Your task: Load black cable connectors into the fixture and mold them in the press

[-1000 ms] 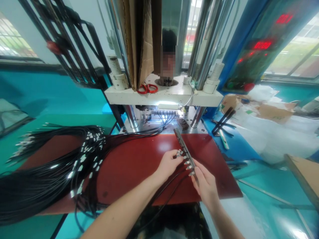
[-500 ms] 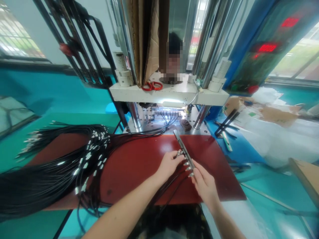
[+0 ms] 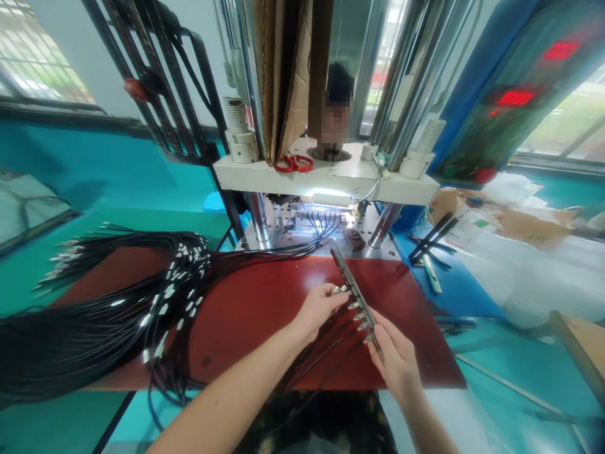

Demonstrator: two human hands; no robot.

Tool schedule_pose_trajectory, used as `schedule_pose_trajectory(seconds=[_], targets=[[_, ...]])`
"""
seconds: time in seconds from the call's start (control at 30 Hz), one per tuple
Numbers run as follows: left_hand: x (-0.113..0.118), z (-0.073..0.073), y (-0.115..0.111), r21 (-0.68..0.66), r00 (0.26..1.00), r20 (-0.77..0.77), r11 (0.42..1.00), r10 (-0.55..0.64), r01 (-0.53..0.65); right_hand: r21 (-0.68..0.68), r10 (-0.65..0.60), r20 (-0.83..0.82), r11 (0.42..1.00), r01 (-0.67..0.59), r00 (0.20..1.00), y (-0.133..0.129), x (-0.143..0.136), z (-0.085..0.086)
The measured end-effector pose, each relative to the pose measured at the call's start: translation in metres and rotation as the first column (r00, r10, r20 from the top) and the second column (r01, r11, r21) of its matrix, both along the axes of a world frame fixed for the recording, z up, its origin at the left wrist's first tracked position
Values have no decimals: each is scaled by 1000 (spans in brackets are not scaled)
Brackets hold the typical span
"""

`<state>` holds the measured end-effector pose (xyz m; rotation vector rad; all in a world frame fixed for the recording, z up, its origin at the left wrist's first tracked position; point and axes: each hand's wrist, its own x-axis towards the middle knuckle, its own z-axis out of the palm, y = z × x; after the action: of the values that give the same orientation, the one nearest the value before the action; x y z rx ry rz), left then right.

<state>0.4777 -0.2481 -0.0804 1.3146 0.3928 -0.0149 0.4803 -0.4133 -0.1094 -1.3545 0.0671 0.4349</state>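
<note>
My right hand grips the lower end of a narrow metal bar, held tilted above the red-brown board. Several silvery cable connectors sit in a row along the bar's left edge, their black cables running down toward me. At the bar's middle, the fingers of my left hand are pinched on a cable connector. The cable below that connector is mostly hidden by the hand.
A large bundle of black cables with white tags lies on the left. Ahead stands a press with cables in its lit lower plate; red-handled scissors rest on its beam. Pliers and a cutter lie right, near plastic bags.
My right hand has slid down and slightly right along with the bar's lower end, baring more of the connector row. My left hand stays pinched at the bar's middle. The view has shifted slightly.
</note>
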Motion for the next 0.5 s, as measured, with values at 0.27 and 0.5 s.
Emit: schedule_pose_trajectory(seconds=[0.27,0.5], targets=[[2,-1,3,-73,999,-21,997,-29,27,-178,98,184,982,-65,978,-2,4,-8],[0,-5,5,18,998,44,999,50,-51,-194,149,218,975,-107,964,0,5,-6]])
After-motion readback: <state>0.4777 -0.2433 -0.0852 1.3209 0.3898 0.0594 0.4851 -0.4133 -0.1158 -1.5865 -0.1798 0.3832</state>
